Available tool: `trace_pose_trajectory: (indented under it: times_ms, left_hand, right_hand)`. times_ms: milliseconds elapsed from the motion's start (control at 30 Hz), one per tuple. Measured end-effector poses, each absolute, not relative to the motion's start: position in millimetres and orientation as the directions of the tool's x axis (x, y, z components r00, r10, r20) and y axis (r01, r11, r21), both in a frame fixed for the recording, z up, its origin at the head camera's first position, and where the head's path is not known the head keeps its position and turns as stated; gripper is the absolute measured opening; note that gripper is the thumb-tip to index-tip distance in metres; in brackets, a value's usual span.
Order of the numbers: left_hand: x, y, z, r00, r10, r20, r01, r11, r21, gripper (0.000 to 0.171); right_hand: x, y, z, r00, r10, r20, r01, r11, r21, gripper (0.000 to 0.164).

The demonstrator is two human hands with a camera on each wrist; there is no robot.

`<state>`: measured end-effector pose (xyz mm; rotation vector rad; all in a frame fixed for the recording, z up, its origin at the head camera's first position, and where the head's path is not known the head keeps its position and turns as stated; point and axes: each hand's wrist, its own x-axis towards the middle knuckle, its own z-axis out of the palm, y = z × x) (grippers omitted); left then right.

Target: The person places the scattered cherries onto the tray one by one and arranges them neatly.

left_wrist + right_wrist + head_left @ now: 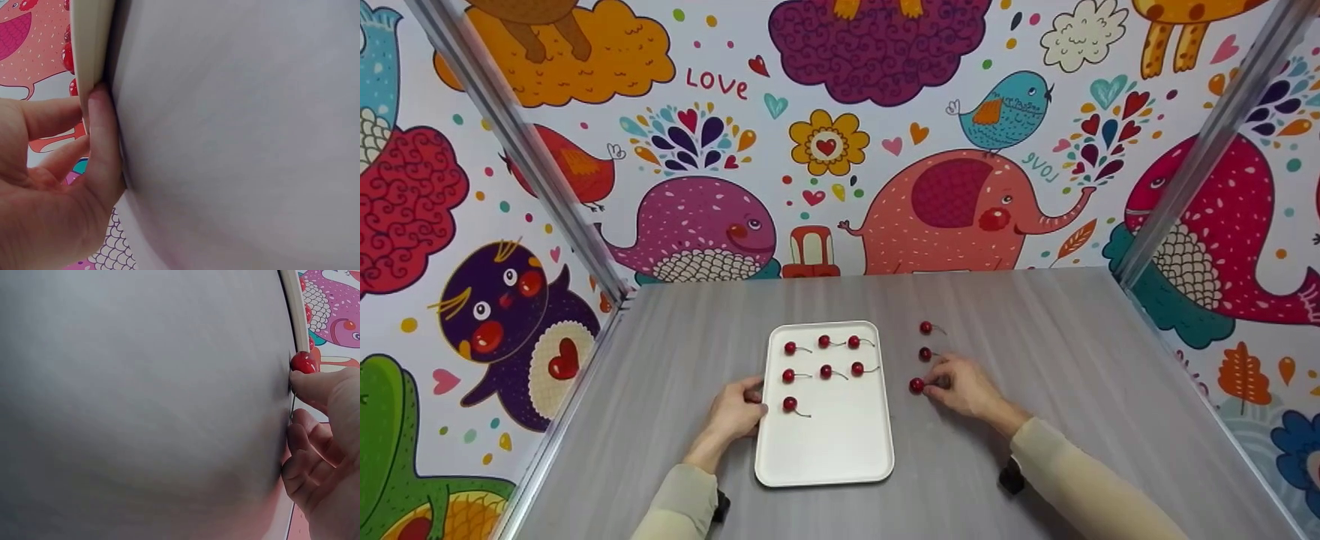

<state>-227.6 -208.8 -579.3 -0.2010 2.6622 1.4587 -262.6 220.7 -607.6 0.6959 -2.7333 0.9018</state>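
A white rectangular tray [825,450] lies on the table, bearing several red cherries with stems: two rows of three and a single cherry [790,404] below them at the left. My left hand [735,409] grips the tray's left rim; the left wrist view shows the fingers and thumb of this hand [67,169] at the edge. Right of the tray, my right hand [964,386] pinches a cherry [916,385] between thumb and forefinger, low over the table. In the right wrist view this cherry [304,361] shows at the thumb tip, its stem running down toward the fingers.
Two more cherries lie on the table beyond my right hand, a far one [925,328] and a nearer one [925,354]. The grey table [660,352] is bordered by patterned walls and metal posts [1185,142].
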Motion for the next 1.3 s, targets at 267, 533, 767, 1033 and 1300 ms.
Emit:
trace_pose_trajectory:
  times_ms: [267,533,767,1033,1300]
  left_hand:
    - [-228.0,-208.2,-579.4,-0.986,-0.069,-0.153,-0.166,0.522,0.837,0.062]
    - [-228.2,-207.7,-581.3,-0.985,-0.073,-0.157,-0.173,0.515,0.839,0.062]
    - [-228.2,-208.1,-583.0,-0.986,-0.076,-0.149,-0.166,0.525,0.835,0.064]
    - [-227.2,-207.7,-581.8,-0.99,-0.065,-0.122,-0.138,0.542,0.829,0.062]
    - [-228.1,-208.2,-583.8,-0.988,-0.08,-0.131,-0.153,0.54,0.827,0.063]
  right_hand:
    - [-266.9,225.1,-601.3,-0.898,-0.369,0.24,-0.439,0.715,-0.544,0.01]
    - [-266.7,232.4,-591.8,-0.902,-0.389,0.19,-0.426,0.721,-0.547,0.009]
    - [-267.5,239.9,-581.1,-0.869,-0.438,0.228,-0.493,0.742,-0.453,0.011]
    - [-268.0,244.2,-575.1,-0.874,-0.445,0.192,-0.483,0.761,-0.432,0.012]
    - [-267.3,239.3,-567.8,-0.908,-0.413,0.075,-0.367,0.695,-0.618,0.013]
